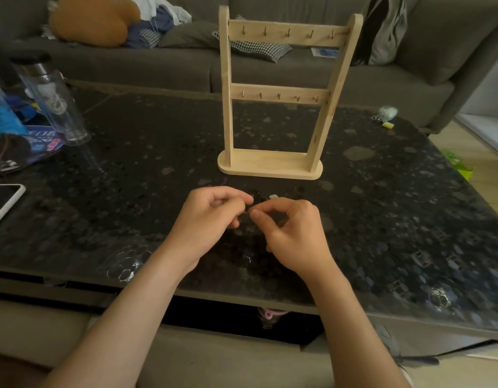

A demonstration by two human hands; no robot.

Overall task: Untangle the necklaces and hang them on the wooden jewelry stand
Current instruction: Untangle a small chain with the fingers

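Note:
A wooden jewelry stand [278, 88] with two hook rails stands upright on the dark patterned table [130, 169]; nothing hangs on its hooks. In front of its base, my left hand [211, 217] and my right hand [291, 233] meet just above the table, fingers curled, both pinching a thin necklace chain [246, 212] that is hard to make out against the dark top. A small pale pendant [273, 196] shows just beyond my right fingers. More faint chain [248, 258] lies on the table between my wrists.
A clear bottle [53, 96] and blue packaging [7, 119] stand at the left, with a white-edged phone [3, 204] near the left edge. Small items [386, 116] lie at the far right corner. A grey sofa [158, 60] runs behind the table.

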